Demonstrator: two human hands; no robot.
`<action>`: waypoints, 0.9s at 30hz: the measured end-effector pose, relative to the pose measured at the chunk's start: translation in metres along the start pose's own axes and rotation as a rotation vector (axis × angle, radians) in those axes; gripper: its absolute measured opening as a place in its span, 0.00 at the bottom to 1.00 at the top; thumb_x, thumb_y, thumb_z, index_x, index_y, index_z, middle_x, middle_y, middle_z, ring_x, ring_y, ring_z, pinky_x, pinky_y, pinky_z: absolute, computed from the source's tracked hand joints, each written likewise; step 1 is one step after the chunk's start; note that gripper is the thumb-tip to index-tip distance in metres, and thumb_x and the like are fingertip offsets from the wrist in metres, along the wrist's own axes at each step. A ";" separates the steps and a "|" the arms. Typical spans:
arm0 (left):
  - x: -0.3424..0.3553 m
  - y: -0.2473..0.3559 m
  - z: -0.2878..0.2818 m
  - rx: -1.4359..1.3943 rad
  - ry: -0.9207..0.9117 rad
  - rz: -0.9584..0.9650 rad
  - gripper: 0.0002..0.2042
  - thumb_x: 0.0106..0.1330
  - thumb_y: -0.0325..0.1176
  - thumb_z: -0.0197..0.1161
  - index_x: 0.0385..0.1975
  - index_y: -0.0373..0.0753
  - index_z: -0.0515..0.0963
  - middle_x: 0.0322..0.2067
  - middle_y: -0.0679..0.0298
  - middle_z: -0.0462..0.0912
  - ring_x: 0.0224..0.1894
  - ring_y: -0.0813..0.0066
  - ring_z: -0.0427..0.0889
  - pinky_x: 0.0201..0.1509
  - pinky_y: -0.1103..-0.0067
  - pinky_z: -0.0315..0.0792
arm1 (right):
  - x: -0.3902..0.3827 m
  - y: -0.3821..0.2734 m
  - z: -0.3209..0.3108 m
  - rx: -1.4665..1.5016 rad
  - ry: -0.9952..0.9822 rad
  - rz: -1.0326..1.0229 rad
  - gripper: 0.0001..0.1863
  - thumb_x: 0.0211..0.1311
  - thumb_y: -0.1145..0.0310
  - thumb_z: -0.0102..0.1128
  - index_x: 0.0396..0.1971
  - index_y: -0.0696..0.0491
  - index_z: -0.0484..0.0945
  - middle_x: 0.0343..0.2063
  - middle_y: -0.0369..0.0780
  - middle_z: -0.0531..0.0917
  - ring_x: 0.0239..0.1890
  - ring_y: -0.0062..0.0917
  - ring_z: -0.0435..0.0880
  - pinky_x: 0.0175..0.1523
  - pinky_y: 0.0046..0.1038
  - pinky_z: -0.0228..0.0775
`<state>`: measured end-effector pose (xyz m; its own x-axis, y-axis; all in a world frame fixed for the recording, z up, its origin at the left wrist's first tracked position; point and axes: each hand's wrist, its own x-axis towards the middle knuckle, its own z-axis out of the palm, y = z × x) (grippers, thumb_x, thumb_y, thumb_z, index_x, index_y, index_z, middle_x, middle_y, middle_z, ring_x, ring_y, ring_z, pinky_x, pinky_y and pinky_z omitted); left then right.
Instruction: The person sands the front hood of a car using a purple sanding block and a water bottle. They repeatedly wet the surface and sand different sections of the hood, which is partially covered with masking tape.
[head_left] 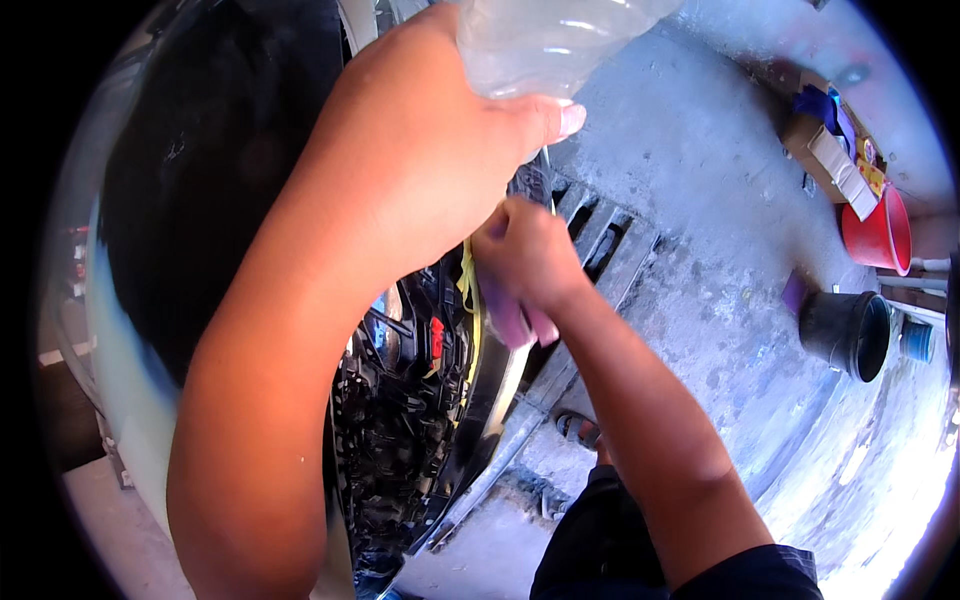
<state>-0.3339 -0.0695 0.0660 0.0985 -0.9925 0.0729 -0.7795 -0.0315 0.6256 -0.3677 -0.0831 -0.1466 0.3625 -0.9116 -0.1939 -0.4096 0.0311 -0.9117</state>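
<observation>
My left hand [450, 120] is raised and closed around a translucent plastic bottle [555, 45], its thumb lying along the bottle's side. The top of the bottle runs out of the picture. Lower and to the right, my right hand [532, 255] is closed on a purple cloth [505, 315], slightly blurred. The cloth hangs from it at the front edge of a car's open engine bay [400, 430]. A yellow strip [471, 320] runs along that edge, next to the cloth. My left forearm covers part of the car.
A large dark car panel [220, 180] fills the left side. A slotted drain grate [600, 235] lies in the concrete floor beside the car. Along the right stand a cardboard box [825, 160], a red bucket [880, 235] and a black bucket [840, 330]. A sandalled foot [580, 430] shows below.
</observation>
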 end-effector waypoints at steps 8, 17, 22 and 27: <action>0.001 -0.004 -0.004 0.014 -0.065 0.084 0.20 0.61 0.28 0.68 0.53 0.31 0.75 0.47 0.53 0.82 0.51 0.66 0.81 0.57 0.72 0.73 | 0.032 -0.009 -0.016 -0.015 -0.042 0.007 0.12 0.49 0.64 0.67 0.29 0.58 0.81 0.30 0.53 0.85 0.38 0.46 0.86 0.46 0.38 0.77; 0.006 0.004 0.001 -0.084 -0.021 0.004 0.21 0.61 0.27 0.68 0.54 0.32 0.74 0.48 0.55 0.82 0.50 0.67 0.81 0.57 0.72 0.72 | 0.057 -0.009 -0.022 -0.005 -0.001 -0.027 0.13 0.46 0.63 0.67 0.28 0.57 0.81 0.29 0.52 0.85 0.35 0.45 0.86 0.46 0.38 0.78; 0.018 -0.048 -0.004 -0.035 0.046 -0.027 0.21 0.57 0.34 0.69 0.45 0.24 0.77 0.37 0.46 0.85 0.41 0.60 0.86 0.47 0.69 0.79 | 0.011 0.005 -0.007 0.027 -0.028 -0.044 0.10 0.48 0.64 0.66 0.26 0.56 0.80 0.28 0.51 0.85 0.36 0.44 0.86 0.47 0.38 0.77; 0.020 -0.037 -0.005 -0.098 -0.015 -0.083 0.22 0.56 0.34 0.70 0.46 0.23 0.76 0.38 0.44 0.84 0.41 0.59 0.87 0.45 0.70 0.80 | 0.085 0.002 -0.023 -0.006 -0.095 -0.091 0.16 0.53 0.62 0.61 0.35 0.58 0.84 0.36 0.53 0.85 0.42 0.48 0.85 0.48 0.40 0.77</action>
<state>-0.2997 -0.0871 0.0485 0.1503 -0.9886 0.0060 -0.7046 -0.1029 0.7021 -0.3569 -0.1701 -0.1571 0.4762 -0.8675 -0.1437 -0.3761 -0.0532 -0.9251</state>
